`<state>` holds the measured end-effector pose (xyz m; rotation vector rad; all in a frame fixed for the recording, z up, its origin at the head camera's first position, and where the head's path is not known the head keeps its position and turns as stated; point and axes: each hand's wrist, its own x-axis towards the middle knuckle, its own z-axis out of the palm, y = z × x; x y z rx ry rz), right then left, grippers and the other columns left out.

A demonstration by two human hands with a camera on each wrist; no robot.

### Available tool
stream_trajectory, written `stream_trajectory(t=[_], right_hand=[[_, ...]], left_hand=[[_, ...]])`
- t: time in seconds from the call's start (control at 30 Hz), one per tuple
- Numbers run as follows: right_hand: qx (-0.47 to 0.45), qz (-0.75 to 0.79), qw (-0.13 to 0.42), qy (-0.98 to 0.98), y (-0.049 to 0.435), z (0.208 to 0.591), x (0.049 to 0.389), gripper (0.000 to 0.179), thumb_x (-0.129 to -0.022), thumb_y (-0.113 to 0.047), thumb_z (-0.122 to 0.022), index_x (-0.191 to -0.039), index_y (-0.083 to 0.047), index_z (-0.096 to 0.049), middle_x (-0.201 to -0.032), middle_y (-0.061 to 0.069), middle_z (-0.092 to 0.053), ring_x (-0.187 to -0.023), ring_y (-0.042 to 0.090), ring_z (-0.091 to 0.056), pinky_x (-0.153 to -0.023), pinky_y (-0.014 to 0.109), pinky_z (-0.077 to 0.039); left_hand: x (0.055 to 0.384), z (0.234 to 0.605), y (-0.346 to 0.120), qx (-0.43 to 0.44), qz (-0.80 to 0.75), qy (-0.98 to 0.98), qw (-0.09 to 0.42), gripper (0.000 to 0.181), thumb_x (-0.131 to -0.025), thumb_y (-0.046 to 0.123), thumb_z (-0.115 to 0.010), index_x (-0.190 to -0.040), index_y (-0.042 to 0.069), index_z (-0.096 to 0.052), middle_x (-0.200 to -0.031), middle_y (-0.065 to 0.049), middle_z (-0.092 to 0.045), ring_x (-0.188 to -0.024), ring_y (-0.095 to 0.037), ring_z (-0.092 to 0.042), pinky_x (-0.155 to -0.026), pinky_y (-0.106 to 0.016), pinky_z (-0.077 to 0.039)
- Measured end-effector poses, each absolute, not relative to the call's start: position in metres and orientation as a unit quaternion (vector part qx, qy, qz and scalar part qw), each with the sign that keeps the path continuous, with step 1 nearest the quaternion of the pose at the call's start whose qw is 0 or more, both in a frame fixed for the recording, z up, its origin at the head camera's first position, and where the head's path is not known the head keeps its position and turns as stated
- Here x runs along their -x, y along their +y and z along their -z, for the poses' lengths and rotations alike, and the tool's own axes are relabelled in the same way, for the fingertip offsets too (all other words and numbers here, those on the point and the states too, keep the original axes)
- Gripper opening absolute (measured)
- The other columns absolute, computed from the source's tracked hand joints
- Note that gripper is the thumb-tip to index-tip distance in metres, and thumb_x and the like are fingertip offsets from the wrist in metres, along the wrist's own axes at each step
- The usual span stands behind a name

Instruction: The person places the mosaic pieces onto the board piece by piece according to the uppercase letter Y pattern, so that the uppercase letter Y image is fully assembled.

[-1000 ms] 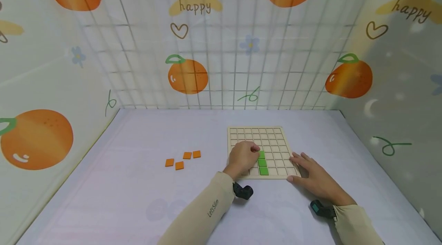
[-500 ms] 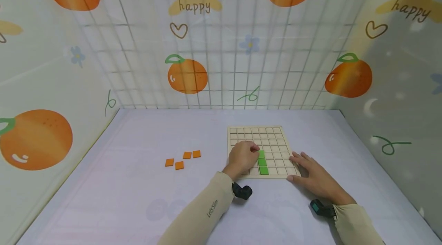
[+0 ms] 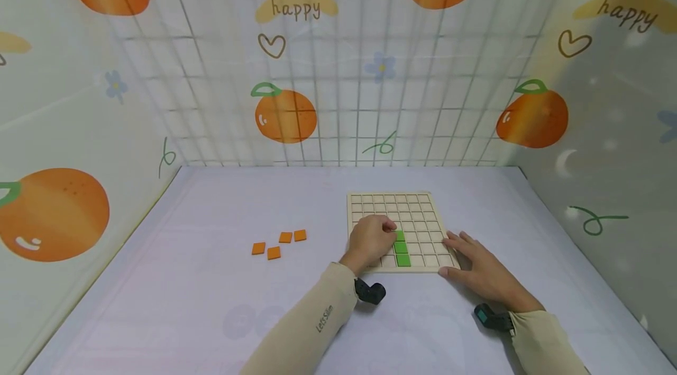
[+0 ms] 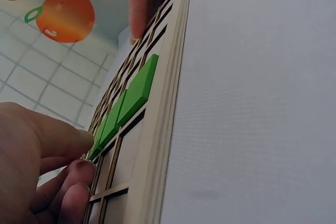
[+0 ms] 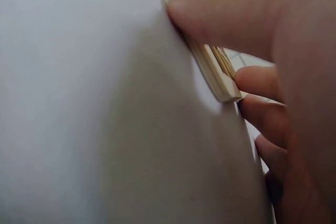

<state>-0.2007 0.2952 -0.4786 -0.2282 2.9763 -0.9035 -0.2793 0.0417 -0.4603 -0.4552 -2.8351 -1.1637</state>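
Note:
A wooden grid board (image 3: pixel 423 208) lies on the table, with green square tiles (image 3: pixel 403 260) in a column up from its front edge. Over the board's left part, my left hand (image 3: pixel 370 241) has thumb and fingertips at the far green tile (image 4: pixel 94 149), pinching it by its side in the left wrist view. My right hand (image 3: pixel 483 272) rests at the board's front right corner, thumb (image 5: pixel 202 17) on the front edge and the other fingers relaxed along the right side. The left hand hides part of the grid.
Several loose orange tiles (image 3: pixel 285 237) lie on the white table (image 3: pixel 174 293) left of the board. A printed curtain (image 3: pixel 338 69) with oranges hangs behind, and similar cloth walls line both sides. Each wrist wears a black camera (image 3: pixel 370 291).
Both hands and the tiles stay nearly in place; only the head view shifts very slightly.

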Motion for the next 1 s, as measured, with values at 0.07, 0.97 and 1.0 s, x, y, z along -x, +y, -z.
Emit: stream_trajectory(t=[0.07, 0.97, 1.0], right_hand=[[0.073, 0.290, 0.011, 0.954, 0.2951, 0.4782, 0.2006, 0.088, -0.083, -0.060, -0.073, -0.149, -0.008, -0.046, -0.161, 0.013, -0.031, -0.148, 0.044, -0.014, -0.108, 0.072, -0.017], [0.070, 0.293, 0.017, 0.953, 0.2951, 0.4768, 0.2002, 0.089, -0.083, -0.061, -0.073, -0.150, -0.008, -0.046, -0.161, 0.012, -0.030, -0.149, 0.044, -0.013, -0.108, 0.072, -0.017], [0.070, 0.294, 0.018, 0.953, 0.2950, 0.4768, 0.2001, 0.089, -0.083, -0.061, -0.072, -0.150, -0.008, -0.045, -0.161, 0.012, -0.030, -0.149, 0.044, -0.013, -0.108, 0.072, -0.017]], left_hand=[[0.2784, 0.4597, 0.0420, 0.146, 0.374, -0.916, 0.022, 0.008, -0.088, 0.020, -0.072, -0.094, 0.021, -0.078, -0.077, 0.016, -0.063, -0.073, -0.003, -0.057, -0.067, -0.025, -0.045], [0.2772, 0.4534, 0.0480, 0.122, 0.338, -0.933, -0.003, 0.012, -0.085, 0.028, -0.077, -0.095, 0.020, -0.078, -0.087, 0.013, -0.067, -0.076, -0.006, -0.056, -0.065, -0.026, -0.045], [0.2773, 0.4537, 0.0480, 0.120, 0.336, -0.934, -0.005, 0.011, -0.086, 0.028, -0.077, -0.094, 0.021, -0.078, -0.086, 0.014, -0.067, -0.076, -0.006, -0.056, -0.064, -0.026, -0.045]])
